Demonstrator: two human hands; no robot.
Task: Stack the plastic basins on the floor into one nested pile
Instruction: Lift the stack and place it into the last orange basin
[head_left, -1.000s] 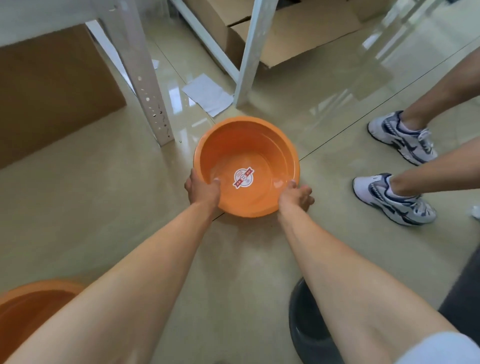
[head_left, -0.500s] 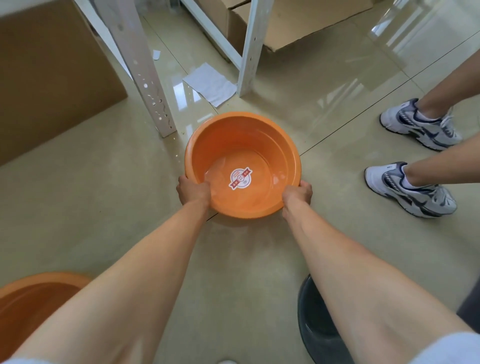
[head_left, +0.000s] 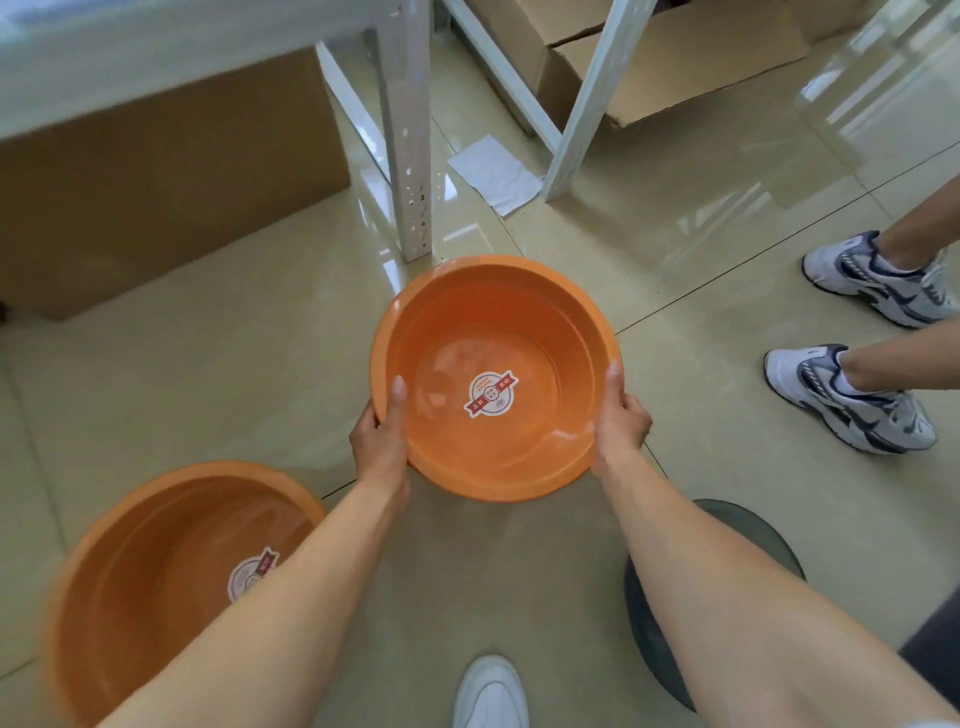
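step: carry | small orange basin (head_left: 493, 384) held level above floor, left hand (head_left: 379, 441) and right hand (head_left: 621, 421) gripping opposite rims for balance | likely target: larger orange basin (head_left: 171, 582) lower left

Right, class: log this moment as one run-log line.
both hands: left hand, right hand grip orange basin rim | second orange basin lower left | dark basin lower right | nesting pending

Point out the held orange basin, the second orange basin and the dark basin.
held orange basin (head_left: 519, 467), head view, near inner wall.
second orange basin (head_left: 156, 571), head view, inner floor.
dark basin (head_left: 769, 540), head view, far rim.
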